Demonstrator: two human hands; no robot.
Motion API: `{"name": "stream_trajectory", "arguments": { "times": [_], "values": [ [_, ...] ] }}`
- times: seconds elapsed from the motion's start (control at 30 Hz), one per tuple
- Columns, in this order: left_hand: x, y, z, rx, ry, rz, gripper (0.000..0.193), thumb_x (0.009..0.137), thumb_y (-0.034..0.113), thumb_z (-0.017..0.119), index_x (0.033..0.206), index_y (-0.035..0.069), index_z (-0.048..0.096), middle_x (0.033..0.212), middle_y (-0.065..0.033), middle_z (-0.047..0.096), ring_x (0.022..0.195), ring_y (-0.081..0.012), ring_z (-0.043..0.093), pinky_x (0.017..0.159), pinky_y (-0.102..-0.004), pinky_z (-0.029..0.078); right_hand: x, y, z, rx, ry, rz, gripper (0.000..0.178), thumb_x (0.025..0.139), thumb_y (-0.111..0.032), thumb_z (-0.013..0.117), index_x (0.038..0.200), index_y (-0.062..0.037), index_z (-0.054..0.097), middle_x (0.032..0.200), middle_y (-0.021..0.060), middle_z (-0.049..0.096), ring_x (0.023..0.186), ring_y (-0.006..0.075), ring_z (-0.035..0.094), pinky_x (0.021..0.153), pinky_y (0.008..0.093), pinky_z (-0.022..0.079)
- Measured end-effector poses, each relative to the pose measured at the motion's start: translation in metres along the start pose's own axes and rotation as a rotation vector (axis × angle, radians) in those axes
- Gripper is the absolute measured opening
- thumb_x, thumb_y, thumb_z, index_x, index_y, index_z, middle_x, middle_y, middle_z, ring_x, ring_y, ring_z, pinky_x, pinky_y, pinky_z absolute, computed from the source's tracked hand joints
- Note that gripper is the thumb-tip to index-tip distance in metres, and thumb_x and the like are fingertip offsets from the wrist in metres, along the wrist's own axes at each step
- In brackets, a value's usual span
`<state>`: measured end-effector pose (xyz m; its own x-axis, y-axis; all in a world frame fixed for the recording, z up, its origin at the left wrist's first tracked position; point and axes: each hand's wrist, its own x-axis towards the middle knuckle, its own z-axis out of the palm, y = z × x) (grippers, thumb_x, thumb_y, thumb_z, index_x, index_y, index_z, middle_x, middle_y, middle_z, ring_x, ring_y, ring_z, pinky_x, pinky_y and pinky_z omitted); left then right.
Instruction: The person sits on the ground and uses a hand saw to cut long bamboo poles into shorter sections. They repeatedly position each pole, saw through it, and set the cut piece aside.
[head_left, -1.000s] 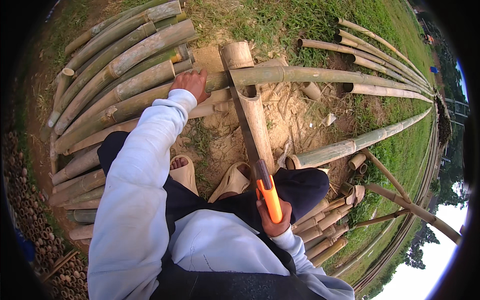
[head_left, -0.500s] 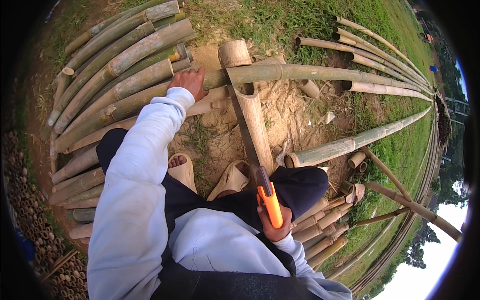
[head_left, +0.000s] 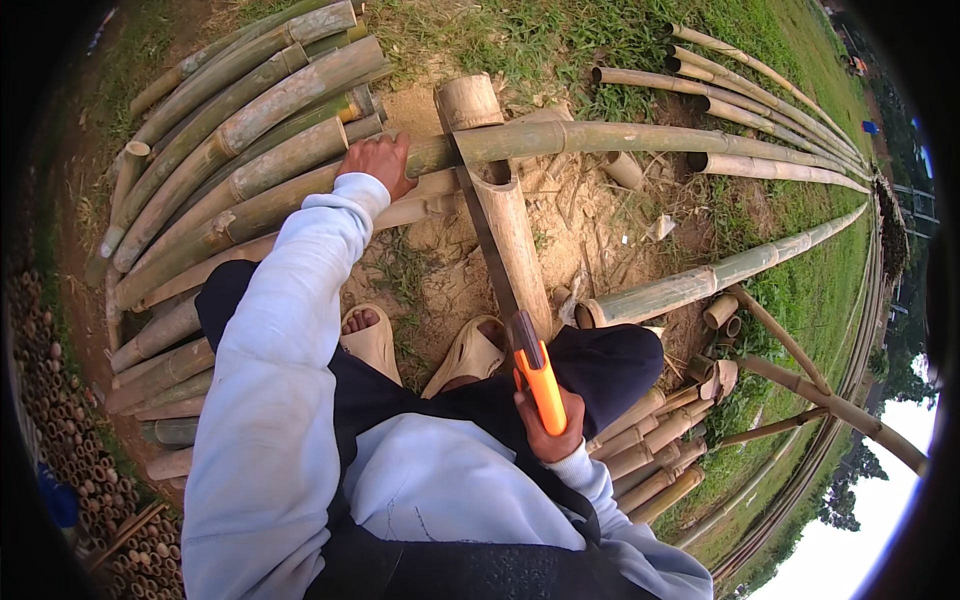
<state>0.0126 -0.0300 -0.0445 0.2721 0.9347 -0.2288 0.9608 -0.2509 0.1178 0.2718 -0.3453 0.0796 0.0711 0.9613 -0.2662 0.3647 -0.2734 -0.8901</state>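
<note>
My right hand (head_left: 553,425) is wrapped round the orange handle of a handsaw (head_left: 490,250), near my right knee. The saw's long dark blade runs away from me and crosses a long bamboo pole (head_left: 620,138). Just left of the blade, my left hand (head_left: 378,165) presses down on the same pole, its fingers curled over it. Beneath the pole lies a thick bamboo piece (head_left: 515,240) with a notch where the pole rests. How deep the blade sits in the pole cannot be made out.
Stacked bamboo poles (head_left: 270,110) lie at the left. More long poles (head_left: 750,115) stretch over the grass at the far right, and short cut pieces (head_left: 655,450) lie by my right knee. Sawdust (head_left: 440,260) covers the ground before my sandals (head_left: 470,355).
The saw and my right hand have moved slightly forward, away from my body. My left hand stays on the pole. The whole view has shifted a little.
</note>
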Motion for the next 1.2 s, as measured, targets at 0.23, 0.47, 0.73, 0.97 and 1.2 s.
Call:
{"name": "stream_trajectory", "arguments": {
  "times": [0.23, 0.47, 0.73, 0.97, 1.2],
  "values": [
    [0.008, 0.013, 0.001, -0.030, -0.006, 0.045, 0.054, 0.080, 0.037, 0.079, 0.118, 0.006, 0.058, 0.109, -0.0208, 0.070, 0.103, -0.0391, 0.069, 0.094, -0.0478, 0.053, 0.149, 0.004, 0.041, 0.121, 0.052, -0.093, 0.018, 0.093, -0.011, 0.069, 0.089, 0.0049, 0.064, 0.065, 0.0081, 0.060, 0.059, 0.0148, 0.056, 0.058, 0.0318, 0.046],
    [0.001, 0.005, -0.011, 0.001, -0.051, -0.002, 0.055, 0.081, 0.038, 0.080, 0.120, 0.005, 0.058, 0.111, -0.0210, 0.070, 0.104, -0.0375, 0.069, 0.096, -0.0458, 0.053, 0.057, 0.013, 0.025, 0.064, 0.027, -0.031, 0.016, 0.090, -0.010, 0.072, 0.097, 0.0044, 0.068, 0.063, 0.0090, 0.058, 0.056, 0.0167, 0.055, 0.058, 0.0326, 0.047],
    [0.005, 0.009, 0.001, -0.044, -0.022, 0.023, 0.055, 0.078, 0.037, 0.081, 0.116, 0.006, 0.059, 0.110, -0.0200, 0.070, 0.106, -0.0378, 0.068, 0.096, -0.0473, 0.052, 0.129, 0.011, 0.039, 0.107, 0.046, -0.050, 0.015, 0.093, -0.009, 0.069, 0.090, 0.0050, 0.066, 0.065, 0.0079, 0.061, 0.060, 0.0120, 0.054, 0.058, 0.0314, 0.046],
    [0.003, 0.000, -0.002, -0.062, -0.033, 0.020, 0.051, 0.077, 0.035, 0.080, 0.115, 0.006, 0.061, 0.108, -0.0196, 0.071, 0.107, -0.0365, 0.068, 0.099, -0.0462, 0.049, 0.166, 0.020, 0.071, 0.115, 0.046, -0.126, 0.011, 0.091, -0.006, 0.069, 0.096, 0.0041, 0.068, 0.073, 0.0002, 0.061, 0.066, 0.0073, 0.053, 0.062, 0.0258, 0.045],
    [0.001, -0.010, -0.003, -0.087, -0.095, 0.024, 0.062, 0.078, 0.039, 0.078, 0.132, 0.012, 0.062, 0.112, -0.0195, 0.073, 0.110, -0.0336, 0.068, 0.118, -0.0473, 0.034, 0.162, 0.013, 0.073, 0.092, 0.042, -0.158, 0.016, 0.088, -0.011, 0.072, 0.091, 0.0039, 0.066, 0.070, 0.0116, 0.064, 0.063, 0.0193, 0.062, 0.064, 0.0336, 0.050]
  ]
}}
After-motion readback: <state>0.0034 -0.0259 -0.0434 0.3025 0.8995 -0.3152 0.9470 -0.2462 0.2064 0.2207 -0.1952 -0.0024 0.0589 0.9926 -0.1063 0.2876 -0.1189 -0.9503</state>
